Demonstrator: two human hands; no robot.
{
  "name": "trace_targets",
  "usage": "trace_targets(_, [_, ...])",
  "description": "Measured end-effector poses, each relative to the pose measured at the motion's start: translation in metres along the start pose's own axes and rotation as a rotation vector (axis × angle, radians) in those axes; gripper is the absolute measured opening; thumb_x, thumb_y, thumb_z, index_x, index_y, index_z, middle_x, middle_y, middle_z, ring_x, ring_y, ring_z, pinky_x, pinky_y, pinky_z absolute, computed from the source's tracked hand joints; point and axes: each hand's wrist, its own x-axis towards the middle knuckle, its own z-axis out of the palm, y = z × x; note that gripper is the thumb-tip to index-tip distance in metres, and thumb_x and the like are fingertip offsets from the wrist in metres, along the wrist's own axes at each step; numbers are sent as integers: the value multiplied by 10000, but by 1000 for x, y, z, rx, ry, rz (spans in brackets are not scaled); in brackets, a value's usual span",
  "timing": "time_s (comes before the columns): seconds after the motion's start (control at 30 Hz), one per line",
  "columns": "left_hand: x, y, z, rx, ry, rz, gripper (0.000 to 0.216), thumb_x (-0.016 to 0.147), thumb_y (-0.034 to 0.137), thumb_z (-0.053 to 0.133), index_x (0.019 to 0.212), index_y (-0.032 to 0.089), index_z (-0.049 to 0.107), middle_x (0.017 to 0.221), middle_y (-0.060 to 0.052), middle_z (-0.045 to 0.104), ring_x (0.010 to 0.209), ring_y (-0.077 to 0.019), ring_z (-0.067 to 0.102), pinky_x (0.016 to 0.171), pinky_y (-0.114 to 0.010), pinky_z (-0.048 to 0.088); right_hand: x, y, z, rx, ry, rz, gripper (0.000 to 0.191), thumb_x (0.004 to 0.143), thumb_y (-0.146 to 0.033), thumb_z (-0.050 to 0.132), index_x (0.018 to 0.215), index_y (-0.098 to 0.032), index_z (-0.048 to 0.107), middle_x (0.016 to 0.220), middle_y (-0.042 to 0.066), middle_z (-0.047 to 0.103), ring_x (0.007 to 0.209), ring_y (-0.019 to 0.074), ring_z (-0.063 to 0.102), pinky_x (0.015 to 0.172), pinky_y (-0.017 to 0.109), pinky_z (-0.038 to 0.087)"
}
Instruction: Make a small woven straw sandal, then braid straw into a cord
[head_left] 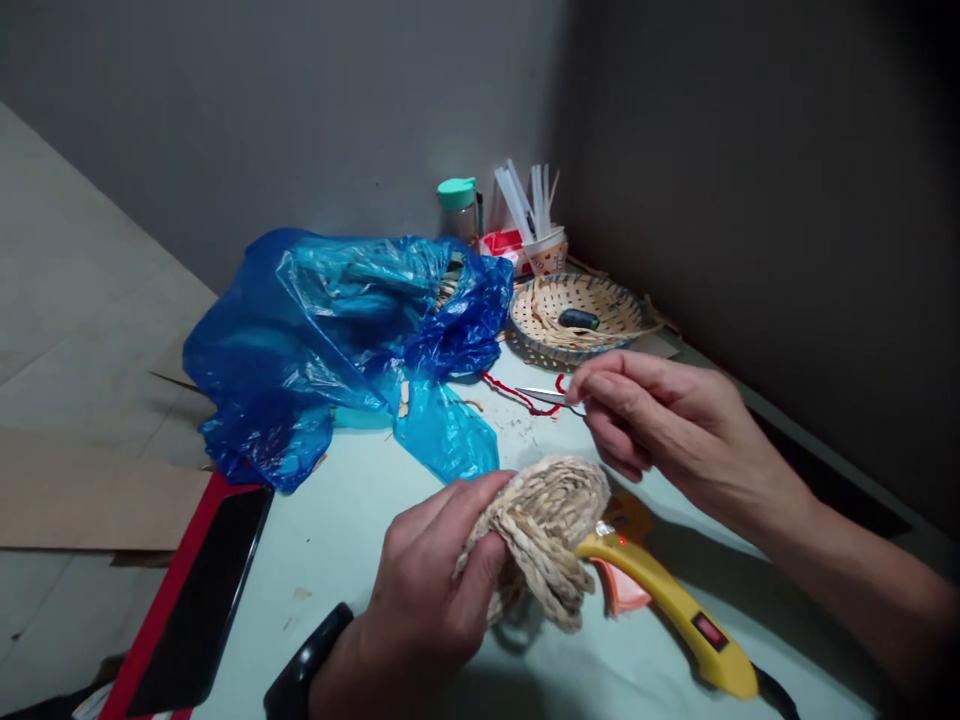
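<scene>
1. Your left hand (442, 570) is closed around a thick bundle of pale, twisted straw rope (562, 495), held up over the pale green bench (315, 570).
2. Your right hand (675, 430) has its thumb and finger pinched together. You cannot tell what they hold; a thin, pointed silver metal blade (544, 396) shows right by them.
3. A wiggly red string (510, 388) lies near that blade.
4. A long yellow plastic glue gun (667, 590) lies by the bundle, which hides part of it.
5. A big, shiny blue plastic bag (337, 330) covers the bench's far left part.
6. Behind your right hand sits a round, tan woven basket (525, 318) with a dark spool (579, 319) inside.
</scene>
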Motion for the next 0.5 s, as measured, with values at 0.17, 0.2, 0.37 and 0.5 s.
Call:
trace_targets(0.17, [0,-3,3,34,-32,36,264,870,99,430,1064,157,600,859,-58,692,736,-153,627,708,-243,450,0,-1,4,-95,-117,-53,217,998,-352,399,1001,-220,571,682,-32,451,580,96,416,510,213,362])
trace_targets(0.2, [0,-3,4,39,-38,24,248,869,103,425,1031,167,602,826,-49,676,712,-152,610,689,-248,439,0,-2,4,-155,-138,-66,228,998,-352,395,998,-219,580,693,-27,464,590,100,427,517,218,361])
trace_targets(0.37, [0,-2,4,74,-37,-35,192,847,122,449,940,165,611,753,-48,632,677,-164,565,642,-264,403,-3,-10,7,-429,-277,-121,240,985,-347,423,921,-229,621,853,-9,622,752,134,561,659,255,411])
trace_targets(0.5, [1,-1,5,81,10,11,134,828,152,509,804,174,638,664,-39,608,602,-153,522,588,-261,378,-8,-10,15,-545,-454,-92,265,979,-354,437,795,-213,567,736,-31,601,687,131,550,642,264,400])
